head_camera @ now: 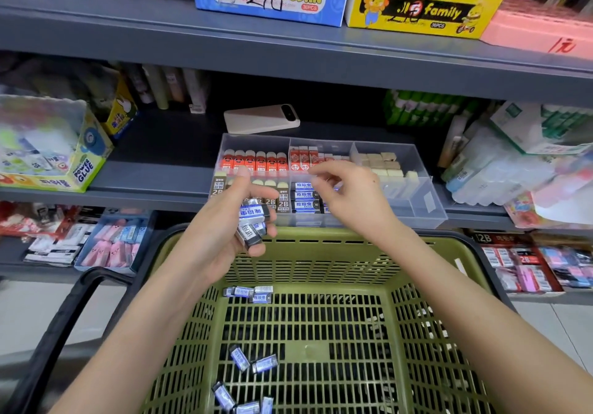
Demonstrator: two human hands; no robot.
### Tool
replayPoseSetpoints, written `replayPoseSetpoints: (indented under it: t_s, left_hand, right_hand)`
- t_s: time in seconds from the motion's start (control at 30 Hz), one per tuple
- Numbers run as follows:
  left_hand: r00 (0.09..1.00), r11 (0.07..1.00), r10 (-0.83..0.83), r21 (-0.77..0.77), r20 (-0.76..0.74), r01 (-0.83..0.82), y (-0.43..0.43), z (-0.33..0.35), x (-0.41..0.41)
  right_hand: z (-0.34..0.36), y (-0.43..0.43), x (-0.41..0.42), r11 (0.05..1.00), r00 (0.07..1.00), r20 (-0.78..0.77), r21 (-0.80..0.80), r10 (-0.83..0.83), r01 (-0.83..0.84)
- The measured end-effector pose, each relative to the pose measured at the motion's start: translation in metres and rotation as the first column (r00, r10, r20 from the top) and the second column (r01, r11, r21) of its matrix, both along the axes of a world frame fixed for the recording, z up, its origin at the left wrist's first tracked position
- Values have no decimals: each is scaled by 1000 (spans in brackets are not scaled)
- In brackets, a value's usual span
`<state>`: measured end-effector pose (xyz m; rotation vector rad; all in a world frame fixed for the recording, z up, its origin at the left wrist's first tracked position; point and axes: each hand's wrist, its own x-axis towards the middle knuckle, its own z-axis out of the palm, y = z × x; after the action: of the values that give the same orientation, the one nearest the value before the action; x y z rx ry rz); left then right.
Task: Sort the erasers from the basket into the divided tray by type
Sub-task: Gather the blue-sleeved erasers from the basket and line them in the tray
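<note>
While cupping a stack of black erasers [253, 221], left hand [224, 221] sits nearer; right hand [349, 195] loosely pinched, seemingly empty. Matching tray [417, 195] compartment at one o'clock, erasers lengthwise across. More loose in basket [321, 240], six o'clock.

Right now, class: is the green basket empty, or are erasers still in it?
Not empty. Several blue-sleeved erasers lie on the basket floor, some near the far wall, others nearer.

Left hand [237, 221] cupped, grip full; right hand [349, 195] raised, fingers loosely curled.
</note>
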<state>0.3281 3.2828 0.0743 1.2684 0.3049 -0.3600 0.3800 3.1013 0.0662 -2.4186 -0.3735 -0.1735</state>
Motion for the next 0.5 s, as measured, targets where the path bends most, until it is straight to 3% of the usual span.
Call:
replayPoseSetpoints:
  t_s: [0.1,0.2,0.27,0.33,0.43,0.5]
  left_hand:
    - [1000,1000,0,-13,14,0,-8,0,-1]
    - [1000,999,14,-34,26,-13,-16,0,-2]
    - [999,998,24,-60,27,-22,-20,1,-3]
    - [999,998,12,-59,40,-10,-22,1,-4]
    - [999,999,-6,-40,43,8,-27,1,-4]
    - [999,1000,-23,-13,37,24,-31,1,-4]
  right_hand:
    - [15,8,-18,965,979,-103,213,176,-151]
    - [21,15,-30,939,935,-168,201,313,-278]
    - [21,17,-33,953,948,-111,91,298,-289]
    - [23,17,-35,963,962,-76,94,261,-254]
    - [26,16,-40,948,965,-61,210,257,-239]
    - [28,15,-44,894,950,-104,381,295,-236]
